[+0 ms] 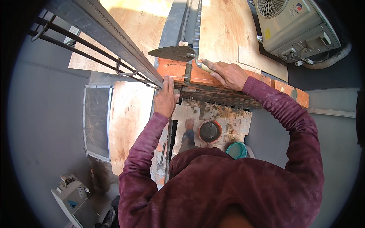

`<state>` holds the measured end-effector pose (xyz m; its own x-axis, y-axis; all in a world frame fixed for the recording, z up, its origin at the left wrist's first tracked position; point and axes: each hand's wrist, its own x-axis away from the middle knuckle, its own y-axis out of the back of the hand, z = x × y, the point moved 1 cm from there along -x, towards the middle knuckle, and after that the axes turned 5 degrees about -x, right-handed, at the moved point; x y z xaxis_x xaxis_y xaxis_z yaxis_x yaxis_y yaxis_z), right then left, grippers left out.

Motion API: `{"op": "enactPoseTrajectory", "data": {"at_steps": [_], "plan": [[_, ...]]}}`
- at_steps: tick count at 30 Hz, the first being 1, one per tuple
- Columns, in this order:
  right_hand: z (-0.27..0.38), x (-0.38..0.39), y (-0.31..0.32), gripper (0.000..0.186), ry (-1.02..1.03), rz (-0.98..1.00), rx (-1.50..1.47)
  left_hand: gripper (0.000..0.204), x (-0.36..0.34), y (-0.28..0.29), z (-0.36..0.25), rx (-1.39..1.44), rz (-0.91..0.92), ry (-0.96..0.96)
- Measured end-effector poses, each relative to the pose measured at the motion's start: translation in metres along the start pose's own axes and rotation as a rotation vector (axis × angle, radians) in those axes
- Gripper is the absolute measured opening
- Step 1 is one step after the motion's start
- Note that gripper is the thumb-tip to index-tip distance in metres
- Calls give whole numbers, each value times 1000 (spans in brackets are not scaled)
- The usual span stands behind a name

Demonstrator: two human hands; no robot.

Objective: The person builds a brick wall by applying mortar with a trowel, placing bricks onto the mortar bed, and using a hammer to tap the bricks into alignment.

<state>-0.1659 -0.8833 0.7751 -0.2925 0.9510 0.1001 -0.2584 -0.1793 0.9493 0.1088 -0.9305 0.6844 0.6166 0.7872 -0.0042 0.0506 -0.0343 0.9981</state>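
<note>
My right hand (229, 75) is wrapped round the handle of a brick trowel (172, 53). The mortar-smeared blade points left, over the back edge of the top course of an orange brick wall. Under the blade lies the end brick (174, 70), parted from the longer brick (202, 76) by a grey mortar joint (188, 72). With fingers stretched forward, my left hand (165, 100) rests against the front left end of that brick and holds nothing. A thin white string (180, 77) runs along the bricks by its fingertips.
A metal channel (110, 36) and tied rebar (83, 45) slant in at upper left. Below the wall stand a bucket of mortar (209, 131) and a green bucket (236, 151) near my foot (189, 124). Plywood sheets (228, 30) and an air-conditioner unit (300, 28) lie beyond.
</note>
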Motion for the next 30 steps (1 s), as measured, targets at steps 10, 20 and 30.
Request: {"op": "enactPoseTrajectory", "data": {"at_steps": [10, 20, 30], "plan": [[30, 140, 64, 45, -179, -272, -267, 68, -5, 11, 26, 240, 81, -188], [61, 100, -124, 44, -438, -5, -213, 76, -23, 25, 23, -194, 216, -229], [53, 127, -36, 51, -448, -97, -523, 78, -21, 24, 14, -7, 226, -191]]}}
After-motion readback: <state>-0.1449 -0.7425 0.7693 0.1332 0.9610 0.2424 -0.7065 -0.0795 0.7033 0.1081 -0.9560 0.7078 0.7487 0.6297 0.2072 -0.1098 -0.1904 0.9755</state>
